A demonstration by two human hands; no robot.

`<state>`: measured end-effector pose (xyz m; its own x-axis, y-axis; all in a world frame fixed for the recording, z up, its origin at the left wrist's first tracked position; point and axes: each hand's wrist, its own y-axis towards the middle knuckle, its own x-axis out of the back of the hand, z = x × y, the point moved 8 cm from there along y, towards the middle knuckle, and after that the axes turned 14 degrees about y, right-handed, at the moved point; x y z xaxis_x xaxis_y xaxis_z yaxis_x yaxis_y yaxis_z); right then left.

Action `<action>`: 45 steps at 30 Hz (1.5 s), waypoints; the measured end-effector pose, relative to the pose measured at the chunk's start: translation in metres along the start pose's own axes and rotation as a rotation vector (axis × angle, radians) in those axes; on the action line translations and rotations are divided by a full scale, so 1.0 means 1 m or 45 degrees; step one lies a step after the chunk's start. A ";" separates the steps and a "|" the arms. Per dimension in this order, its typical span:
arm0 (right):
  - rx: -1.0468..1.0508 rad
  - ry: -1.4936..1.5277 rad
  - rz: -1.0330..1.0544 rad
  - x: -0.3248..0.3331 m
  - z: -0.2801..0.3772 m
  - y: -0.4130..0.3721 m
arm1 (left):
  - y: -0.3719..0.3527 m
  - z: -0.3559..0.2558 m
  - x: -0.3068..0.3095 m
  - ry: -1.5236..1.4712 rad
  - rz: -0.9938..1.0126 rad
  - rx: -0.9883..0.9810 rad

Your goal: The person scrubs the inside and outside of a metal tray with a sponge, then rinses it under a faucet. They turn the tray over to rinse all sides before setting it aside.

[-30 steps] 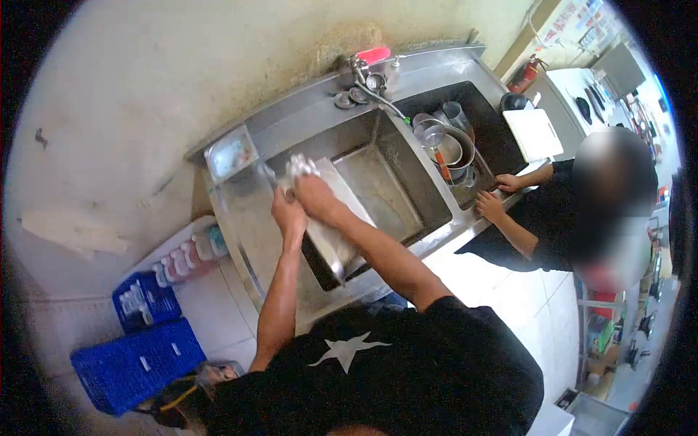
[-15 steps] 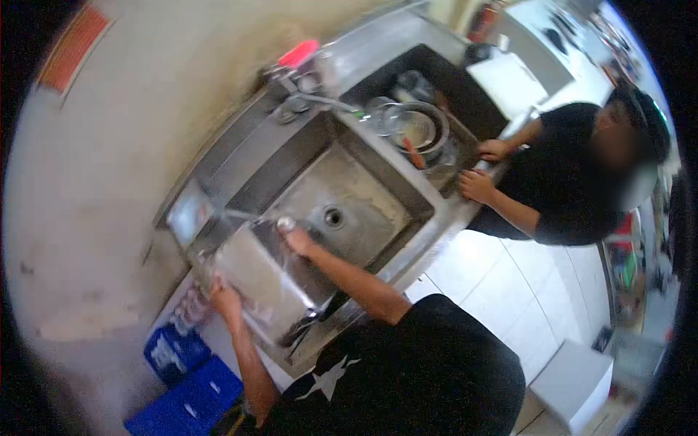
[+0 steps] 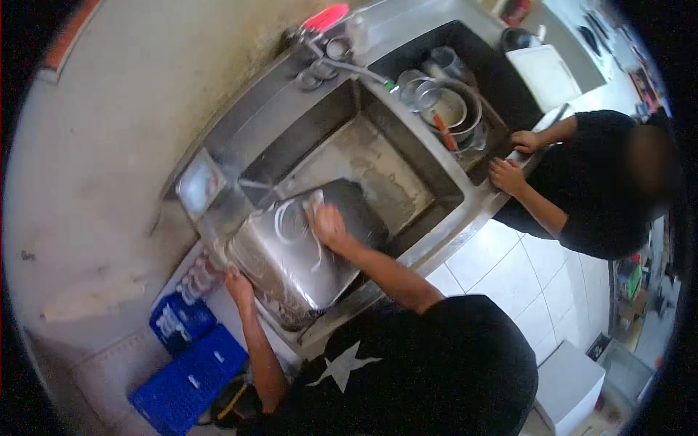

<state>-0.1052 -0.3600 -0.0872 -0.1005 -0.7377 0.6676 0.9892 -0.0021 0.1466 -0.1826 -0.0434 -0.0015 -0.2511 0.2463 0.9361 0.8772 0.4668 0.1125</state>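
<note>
Left grip holds a metal pan by its edge, right grip a white wad against it.

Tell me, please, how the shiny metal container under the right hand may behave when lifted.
The metal container is probably slippery, because white suds streak its surface. It looks like sheet metal, so likely stiff. Being broad, it might tip if only the left hand lifts its edge.

The single head-worn view looks forward and steeply down from above the right hand's fingers. It faces the sink around and beyond them, fairly near, probably tilted, though the edges blur.
</note>
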 end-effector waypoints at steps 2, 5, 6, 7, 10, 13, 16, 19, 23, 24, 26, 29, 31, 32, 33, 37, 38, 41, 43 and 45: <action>0.055 0.056 0.210 -0.008 0.036 0.010 | -0.006 -0.029 0.018 -0.092 0.167 0.164; 0.087 0.356 0.164 0.045 0.075 -0.008 | 0.001 -0.027 0.008 -0.124 0.332 0.294; 0.092 0.496 0.107 0.063 0.072 -0.022 | 0.002 -0.019 0.003 -0.109 0.374 0.336; -0.244 0.656 0.147 0.059 0.032 -0.030 | 0.002 -0.025 0.008 -0.128 0.293 0.293; -0.438 0.054 0.046 0.019 -0.103 -0.030 | -0.002 -0.034 0.011 -0.161 0.185 0.241; -0.481 -0.065 0.094 -0.083 -0.225 0.014 | -0.001 -0.007 -0.003 -0.225 0.289 0.345; -0.472 0.202 0.212 -0.045 -0.113 0.069 | -0.004 -0.032 0.020 -0.279 0.260 0.414; -0.419 0.617 0.445 -0.006 -0.013 0.027 | 0.008 -0.008 0.013 -0.087 0.256 0.247; -0.070 0.870 0.245 -0.004 -0.045 -0.083 | -0.003 -0.058 0.028 -0.245 0.303 0.377; -0.491 0.785 0.657 -0.023 -0.092 -0.100 | -0.003 -0.058 0.029 -0.216 0.299 0.349; -0.701 0.037 0.519 -0.076 -0.209 -0.095 | -0.006 -0.063 0.030 -0.220 0.276 0.305; -0.513 0.264 0.285 -0.099 -0.216 -0.001 | 0.002 -0.066 0.032 -0.209 0.270 0.270; -0.457 0.252 0.406 -0.158 -0.182 0.029 | 0.007 -0.039 0.027 -0.080 0.326 0.320; -0.555 0.506 0.444 -0.108 -0.115 0.039 | 0.009 -0.048 0.033 -0.056 0.305 0.296; -0.667 0.753 0.469 -0.046 -0.039 0.051 | 0.010 -0.066 0.041 -0.044 0.280 0.279; 0.306 0.678 0.322 0.067 0.116 -0.021 | 0.002 -0.078 0.041 -0.157 0.276 0.240; 0.351 0.776 0.419 0.072 0.118 -0.045 | -0.001 -0.060 0.032 -0.013 0.264 0.204; 0.208 0.623 0.974 0.032 0.061 -0.098 | -0.012 -0.010 0.005 0.064 0.203 0.196; -0.039 0.477 0.443 0.012 -0.011 -0.110 | -0.024 -0.018 -0.003 -0.361 0.100 0.320; -0.440 0.353 0.305 0.004 -0.050 -0.085 | -0.017 -0.031 0.001 -0.111 0.261 0.380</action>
<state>-0.1838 -0.3965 -0.1337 0.1197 -0.8962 0.4273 0.9633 0.0006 -0.2686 -0.1847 -0.0771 0.0083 -0.1276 0.4260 0.8957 0.7583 0.6240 -0.1888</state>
